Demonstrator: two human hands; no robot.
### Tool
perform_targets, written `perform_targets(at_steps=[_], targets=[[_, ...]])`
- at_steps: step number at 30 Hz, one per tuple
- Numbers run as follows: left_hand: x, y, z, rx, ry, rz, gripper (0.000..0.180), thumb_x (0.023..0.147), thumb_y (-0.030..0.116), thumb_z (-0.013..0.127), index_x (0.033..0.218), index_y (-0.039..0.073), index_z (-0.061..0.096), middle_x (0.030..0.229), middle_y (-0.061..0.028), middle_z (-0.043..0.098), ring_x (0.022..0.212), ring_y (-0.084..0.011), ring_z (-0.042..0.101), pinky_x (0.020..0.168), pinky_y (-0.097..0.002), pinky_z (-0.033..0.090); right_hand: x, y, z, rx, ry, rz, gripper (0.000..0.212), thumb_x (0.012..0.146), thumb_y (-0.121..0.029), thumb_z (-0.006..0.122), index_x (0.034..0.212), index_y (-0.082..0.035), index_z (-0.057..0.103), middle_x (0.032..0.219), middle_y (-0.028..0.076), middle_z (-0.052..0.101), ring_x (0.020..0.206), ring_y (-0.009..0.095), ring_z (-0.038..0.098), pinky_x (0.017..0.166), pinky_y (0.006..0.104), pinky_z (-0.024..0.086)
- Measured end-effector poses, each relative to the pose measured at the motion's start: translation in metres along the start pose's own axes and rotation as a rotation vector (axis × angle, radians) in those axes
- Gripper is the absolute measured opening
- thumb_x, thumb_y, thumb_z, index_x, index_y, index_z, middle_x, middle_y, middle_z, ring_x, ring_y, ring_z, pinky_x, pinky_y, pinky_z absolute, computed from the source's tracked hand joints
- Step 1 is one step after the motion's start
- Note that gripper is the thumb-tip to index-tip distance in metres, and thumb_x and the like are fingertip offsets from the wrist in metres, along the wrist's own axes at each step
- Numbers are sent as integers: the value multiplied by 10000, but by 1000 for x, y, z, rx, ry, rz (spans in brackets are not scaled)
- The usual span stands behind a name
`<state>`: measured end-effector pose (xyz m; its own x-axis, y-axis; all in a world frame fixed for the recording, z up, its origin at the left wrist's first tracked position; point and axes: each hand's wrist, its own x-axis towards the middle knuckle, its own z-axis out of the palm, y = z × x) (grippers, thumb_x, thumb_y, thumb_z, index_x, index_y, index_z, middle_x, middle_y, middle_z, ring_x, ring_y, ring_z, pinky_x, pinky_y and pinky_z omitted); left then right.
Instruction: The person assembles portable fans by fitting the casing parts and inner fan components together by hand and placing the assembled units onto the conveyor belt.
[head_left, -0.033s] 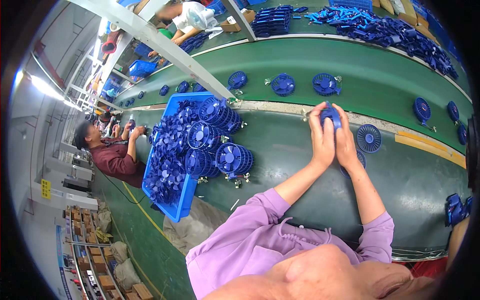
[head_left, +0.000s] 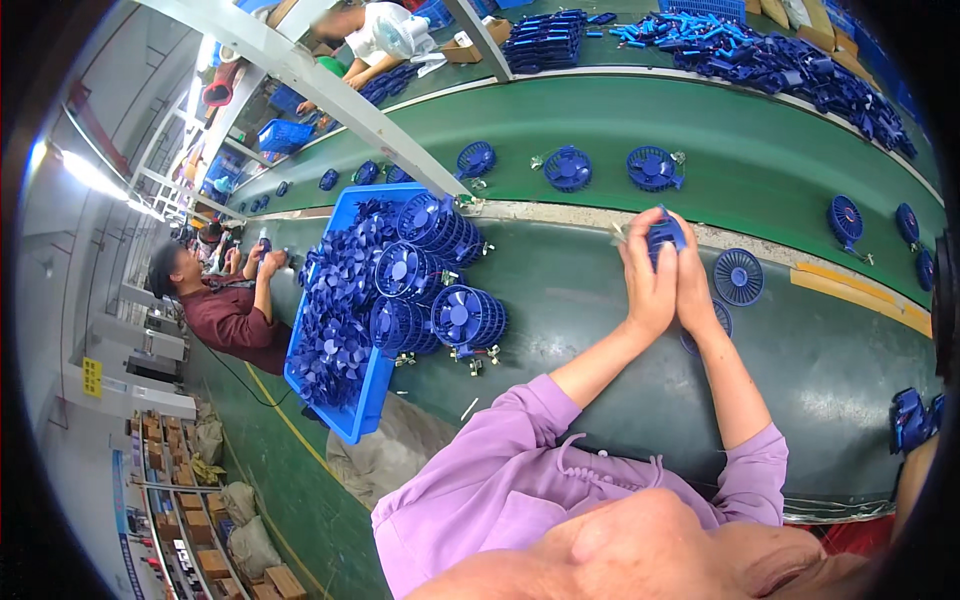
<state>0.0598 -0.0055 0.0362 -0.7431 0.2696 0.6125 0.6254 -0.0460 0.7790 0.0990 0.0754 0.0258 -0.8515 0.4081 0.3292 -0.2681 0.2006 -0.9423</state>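
Between my two hands is a small blue fan head with a ribbed cage, held above the far edge of the dark green worktop. My left hand is closed on its left side, and my right hand closes on it from the right. Small pale parts stick out beside my left fingers; I cannot make out what they are. Just right of my hands, a round blue grille lies flat on the worktop. Another round grille is partly hidden under my right wrist.
On the left stands a blue tray heaped with fan blades, with stacked caged fan heads beside it. Beyond the worktop, a green conveyor carries several fan heads. A white post slants across at upper left. Co-workers sit left and across.
The fan head has tilted in my hands, so more of its ribbed side shows. My hands have shifted slightly to the right.
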Motion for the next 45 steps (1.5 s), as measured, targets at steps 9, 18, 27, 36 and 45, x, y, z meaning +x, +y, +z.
perform_targets(at_steps=[9, 18, 27, 36, 45], targets=[[8, -12, 13, 65, 30, 174, 360, 903, 152, 545, 1217, -9, 474, 1230, -186, 475, 1151, -319, 451, 1000, -418, 357, 2, 8, -4, 409, 27, 215, 625, 1005, -517, 272, 1409, -51, 373, 1351, 100, 456, 1263, 211, 418, 1079, 339, 299], [33, -35, 35, 35, -316, 22, 538, 916, 241, 566, 1342, -30, 381, 1363, -212, 422, 1298, -348, 376, 1090, -409, 289, 49, 39, -95, -154, 256, 41, 534, 1001, -423, 404, 1341, -15, 468, 1313, 156, 516, 1222, 229, 477, 1043, 322, 336], [84, -122, 42, 444, -150, 65, 550, 867, 207, 617, 1316, -35, 413, 1369, -270, 373, 1239, -435, 364, 1056, -493, 308, 20, 20, -143, -1169, 427, -158, 561, 857, -171, 660, 1371, -100, 447, 1402, 223, 402, 1289, 394, 384, 1062, 433, 329], [100, -143, 74, 451, -279, -75, 517, 828, 194, 634, 1275, -17, 480, 1175, -239, 566, 1077, -394, 543, 936, -452, 437, -14, 23, -123, -1050, -39, -90, 580, 746, -260, 728, 1249, -41, 542, 1284, 150, 524, 1185, 343, 474, 1017, 455, 335], [118, -143, 76, 493, -404, -119, 224, 853, 141, 593, 1022, 0, 552, 870, -215, 645, 868, -402, 618, 796, -481, 481, -9, 25, -127, -968, 83, -97, 615, 689, -180, 776, 1244, -37, 550, 1238, 158, 542, 1152, 353, 485, 982, 444, 384]])
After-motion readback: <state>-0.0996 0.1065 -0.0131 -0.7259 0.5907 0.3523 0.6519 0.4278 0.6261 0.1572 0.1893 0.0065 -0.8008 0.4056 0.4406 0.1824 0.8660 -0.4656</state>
